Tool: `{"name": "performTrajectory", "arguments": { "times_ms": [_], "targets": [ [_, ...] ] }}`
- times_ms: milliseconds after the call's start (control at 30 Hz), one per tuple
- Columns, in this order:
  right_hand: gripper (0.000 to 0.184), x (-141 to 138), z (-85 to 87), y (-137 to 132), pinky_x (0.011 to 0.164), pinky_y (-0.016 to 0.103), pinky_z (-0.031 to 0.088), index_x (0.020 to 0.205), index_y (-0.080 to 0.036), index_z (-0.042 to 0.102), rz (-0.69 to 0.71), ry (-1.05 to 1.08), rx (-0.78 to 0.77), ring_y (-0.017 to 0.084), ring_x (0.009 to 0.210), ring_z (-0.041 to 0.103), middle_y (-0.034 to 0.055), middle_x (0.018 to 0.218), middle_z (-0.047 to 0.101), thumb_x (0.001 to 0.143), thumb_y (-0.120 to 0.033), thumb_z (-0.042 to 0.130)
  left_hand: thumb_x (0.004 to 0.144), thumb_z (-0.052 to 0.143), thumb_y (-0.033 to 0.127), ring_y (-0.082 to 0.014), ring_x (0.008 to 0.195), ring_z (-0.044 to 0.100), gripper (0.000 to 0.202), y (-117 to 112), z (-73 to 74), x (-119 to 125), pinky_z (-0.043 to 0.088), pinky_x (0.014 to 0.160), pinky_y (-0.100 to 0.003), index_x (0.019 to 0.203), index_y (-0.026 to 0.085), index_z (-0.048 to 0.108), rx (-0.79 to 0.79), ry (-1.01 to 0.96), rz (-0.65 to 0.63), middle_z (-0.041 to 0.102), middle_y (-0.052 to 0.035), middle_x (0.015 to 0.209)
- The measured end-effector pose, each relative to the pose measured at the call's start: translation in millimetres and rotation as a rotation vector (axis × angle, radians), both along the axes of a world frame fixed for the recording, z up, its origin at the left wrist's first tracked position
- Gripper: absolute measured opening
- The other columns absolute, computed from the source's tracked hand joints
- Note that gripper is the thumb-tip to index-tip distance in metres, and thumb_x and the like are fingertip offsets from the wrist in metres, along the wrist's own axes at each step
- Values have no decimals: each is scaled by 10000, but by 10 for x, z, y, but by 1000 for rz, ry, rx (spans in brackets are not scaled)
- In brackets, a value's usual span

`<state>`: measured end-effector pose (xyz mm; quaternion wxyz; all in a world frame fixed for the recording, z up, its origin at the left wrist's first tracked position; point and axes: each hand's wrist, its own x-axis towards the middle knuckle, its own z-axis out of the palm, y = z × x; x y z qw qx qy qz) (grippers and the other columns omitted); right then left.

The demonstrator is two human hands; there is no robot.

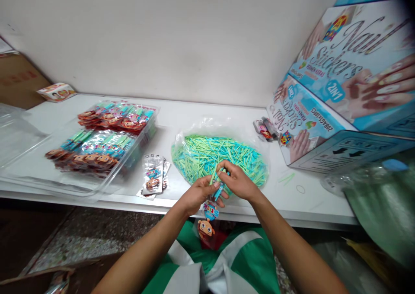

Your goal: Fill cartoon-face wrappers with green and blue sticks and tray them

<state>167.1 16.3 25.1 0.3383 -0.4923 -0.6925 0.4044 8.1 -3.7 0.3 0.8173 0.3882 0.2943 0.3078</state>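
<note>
Over the table's front edge, my left hand (201,193) is closed on the top of a printed clear sachet (210,211). The sachet hangs down below the fingers, showing a cartoon face. My right hand (236,180) meets the left one, its fingers pinched on a few thin green and blue sticks (216,178) at the sachet's mouth. How far the sticks reach inside is hidden by my fingers. Just behind both hands lies an open plastic bag (264,164) full of loose green and blue sticks (210,153).
To the left stands a clear plastic tub (115,179) with stacked filled sachets (97,151). A small pile of flat sachets (153,176) lies between tub and bag. Nail sticker boxes (308,121) stack up at right, near small packets (266,129) and a plastic bottle (356,175).
</note>
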Motion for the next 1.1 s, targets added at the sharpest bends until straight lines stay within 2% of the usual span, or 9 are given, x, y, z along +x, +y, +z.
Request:
{"name": "performTrajectory", "arguments": {
  "times_ms": [200, 333, 400, 567, 767, 867, 1000, 1100],
  "targets": [
    [129, 15, 4, -19, 607, 245, 413, 828, -209, 532, -2, 16, -19, 109, 620, 509, -23, 776, 569, 747, -156, 449, 778, 618, 402, -166, 536, 631, 448, -5, -12, 10, 469, 511, -256, 1136, 146, 533, 28, 4, 8, 676, -72, 767],
    [75, -10, 54, -54, 518, 233, 397, 843, -223, 530, 25, 45, -61, 108, 530, 500, -38, 655, 555, 815, -262, 473, 805, 586, 398, -161, 556, 629, 425, -15, 5, 11, 469, 539, -261, 1146, 152, 527, 93, 39, 48, 672, -66, 779],
    [113, -22, 73, -63, 504, 232, 394, 827, -226, 532, 26, 49, -44, 117, 529, 512, -39, 612, 550, 832, -331, 489, 810, 576, 402, -162, 565, 629, 424, -21, 24, 7, 468, 545, -263, 1153, 159, 522, 126, 70, 54, 670, -62, 789],
    [188, -37, 66, -55, 561, 236, 404, 747, -213, 564, -27, 3, 46, 122, 592, 527, -32, 618, 553, 841, -361, 497, 806, 572, 422, -165, 569, 627, 433, -35, 56, -6, 464, 539, -264, 1148, 162, 518, 142, 109, 48, 666, -54, 786],
    [106, -96, 27, -57, 703, 267, 430, 793, -198, 582, -158, 55, 166, 137, 735, 547, 2, 782, 596, 820, -291, 539, 797, 579, 431, -166, 576, 628, 424, -33, 71, -7, 461, 528, -259, 1113, 158, 506, 127, 104, 54, 664, -48, 781],
    [103, -99, 50, -42, 750, 288, 436, 796, -195, 589, -195, 133, 202, 154, 789, 562, 20, 824, 607, 818, -289, 552, 789, 588, 437, -166, 572, 627, 391, -38, 71, -15, 460, 526, -257, 1043, 152, 504, 136, 112, 57, 667, -54, 779],
    [101, -7, 147, -4, 821, 318, 434, 866, -207, 542, -373, 390, 257, 152, 853, 574, 22, 882, 608, 863, -301, 505, 791, 582, 448, -166, 586, 628, 353, -42, 62, -45, 445, 502, -240, 960, 151, 493, 145, 120, 80, 669, -71, 811],
    [95, 74, 190, -14, 685, 285, 471, 928, -237, 473, -325, 541, 177, 118, 710, 572, -14, 838, 568, 892, -321, 449, 789, 581, 456, -176, 631, 636, 363, -22, 78, -70, 441, 491, -230, 971, 154, 493, 158, 125, 141, 666, -80, 845]
  ]
}}
